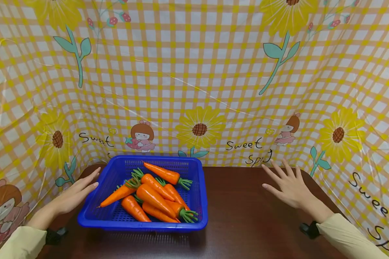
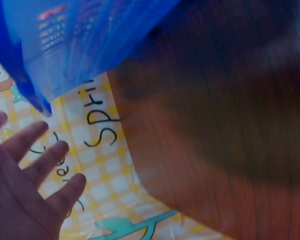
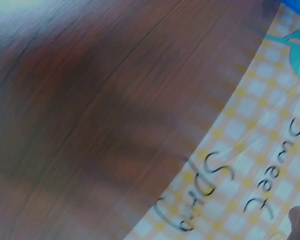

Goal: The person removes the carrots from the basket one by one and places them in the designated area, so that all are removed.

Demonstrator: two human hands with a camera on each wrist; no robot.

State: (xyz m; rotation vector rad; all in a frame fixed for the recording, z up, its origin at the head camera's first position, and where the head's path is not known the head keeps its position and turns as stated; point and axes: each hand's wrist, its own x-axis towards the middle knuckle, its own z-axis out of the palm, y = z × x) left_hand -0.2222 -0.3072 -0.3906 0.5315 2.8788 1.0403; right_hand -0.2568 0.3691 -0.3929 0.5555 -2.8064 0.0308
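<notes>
Blue basket (image 1: 142,225) sits on the left of the desk (image 1: 236,208); carrots (image 1: 153,198) lie heaped inside, its raised walls presumably keeping them together. Left hand (image 1: 72,195) is just beside the left rim, fingers extended, gripping nothing; contact unclear. Right hand (image 1: 290,186) hovers at right, well apart from the basket, fingers spread wide, holding nothing.

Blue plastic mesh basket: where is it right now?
In the head view, the blue plastic mesh basket sits left of centre on the dark brown table, beside the left hand.
</notes>
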